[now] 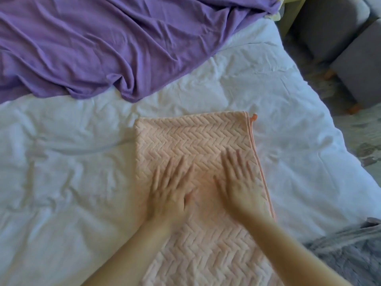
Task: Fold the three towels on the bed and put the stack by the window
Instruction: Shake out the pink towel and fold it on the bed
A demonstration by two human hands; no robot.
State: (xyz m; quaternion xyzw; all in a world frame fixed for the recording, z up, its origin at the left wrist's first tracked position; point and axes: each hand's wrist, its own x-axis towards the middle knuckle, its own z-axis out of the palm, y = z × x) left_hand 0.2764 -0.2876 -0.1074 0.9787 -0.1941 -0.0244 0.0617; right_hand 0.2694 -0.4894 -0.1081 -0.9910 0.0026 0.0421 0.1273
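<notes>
A peach towel with a herringbone weave lies folded lengthwise on the white bed, its doubled edges and a small orange loop at the far right corner. My left hand presses flat on the towel's middle, fingers spread and blurred by motion. My right hand lies flat beside it, nearer the towel's right edge, fingers also spread. Neither hand grips anything. A grey fluffy towel shows at the lower right corner of the bed.
A crumpled purple sheet covers the far part of the bed. Grey upholstered stools stand on the floor beyond the bed's right edge, over a patterned rug.
</notes>
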